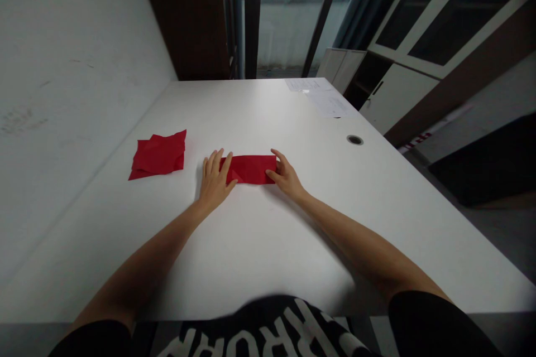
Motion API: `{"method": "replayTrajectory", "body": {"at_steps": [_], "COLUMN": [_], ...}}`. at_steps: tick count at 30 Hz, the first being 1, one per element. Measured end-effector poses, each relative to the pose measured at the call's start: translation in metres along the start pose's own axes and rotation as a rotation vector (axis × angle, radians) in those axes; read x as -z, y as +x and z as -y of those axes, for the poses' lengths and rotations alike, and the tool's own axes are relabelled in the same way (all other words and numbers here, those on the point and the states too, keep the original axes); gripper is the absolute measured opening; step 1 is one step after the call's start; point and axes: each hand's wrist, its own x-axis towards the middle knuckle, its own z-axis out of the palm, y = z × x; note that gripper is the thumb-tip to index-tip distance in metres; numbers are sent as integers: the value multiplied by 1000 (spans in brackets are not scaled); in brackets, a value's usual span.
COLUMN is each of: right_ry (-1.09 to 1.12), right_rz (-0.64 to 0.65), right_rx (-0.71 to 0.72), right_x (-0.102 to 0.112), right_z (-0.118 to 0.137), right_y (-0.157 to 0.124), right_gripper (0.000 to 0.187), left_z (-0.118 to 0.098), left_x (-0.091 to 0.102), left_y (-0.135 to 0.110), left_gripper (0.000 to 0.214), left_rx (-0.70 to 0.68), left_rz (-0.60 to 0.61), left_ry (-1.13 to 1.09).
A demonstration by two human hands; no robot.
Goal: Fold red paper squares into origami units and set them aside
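Note:
A narrow red strip [251, 169], cloth or paper and apparently folded, lies on the white table [259, 245] in front of me. My left hand [215, 178] rests flat on its left end, fingers spread. At the other end, my right hand [286, 174] has its thumb on top of the strip and its fingers around the right edge; whether it pinches the material is hard to see. To the left lies a loose stack of flat red pieces [159, 154] with uneven edges, apart from both hands.
White paper sheets [329, 103] lie at the table's far right corner. A round cable hole [354, 139] is set in the tabletop on the right. A wall [75, 67] borders the left side, and a white cabinet [400, 95] stands beyond the right edge.

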Motion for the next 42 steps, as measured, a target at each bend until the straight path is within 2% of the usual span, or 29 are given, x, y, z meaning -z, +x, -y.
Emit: {"method": "replayTrajectory", "body": {"at_steps": [2,4,6,8,10,12,16,23,28,32,35,39,42], "right_ry": [84,45,-68,-185,-308,-447,-673,-893,-934,-910,-874,-869,-905], "right_rz": [-27,-32,-9,38,153,276,380,521,498,498,448,367,287], "right_rx": [12,35,123,289,458,573,647,612,568,566,520,397,265], "right_x": [1,1,1,0,-1,-3,-2,4,8,10,9,4,0], "right_z": [3,10,18,25,30,31,27,12,9,11,11,7,5], "right_y": [2,-1,-7,-13,-17,-18,-13,-6,-5,-4,-4,-4,-4], "right_gripper": [58,35,22,13,8,10,18,30,32,26,23,34,35], "left_z": [2,5,8,11,14,16,19,16,12,15,15,12,10], "left_x": [4,6,6,6,7,8,8,-3,-6,-7,-8,-12,-16], "left_y": [2,2,2,0,-1,-2,1,-2,-6,-6,-6,-7,-7], "left_gripper": [84,80,63,38,27,28,31,54,40,25,16,14,16], "left_rx": [11,19,19,8,1,3,-7,-176,-237,-216,-209,-170,-126], "left_rz": [-38,-52,-54,-58,-72,-80,-12,240,355,379,374,353,320], "left_ry": [22,38,56,70,87,113,131,-61,-193,-242,-280,-334,-348]}}
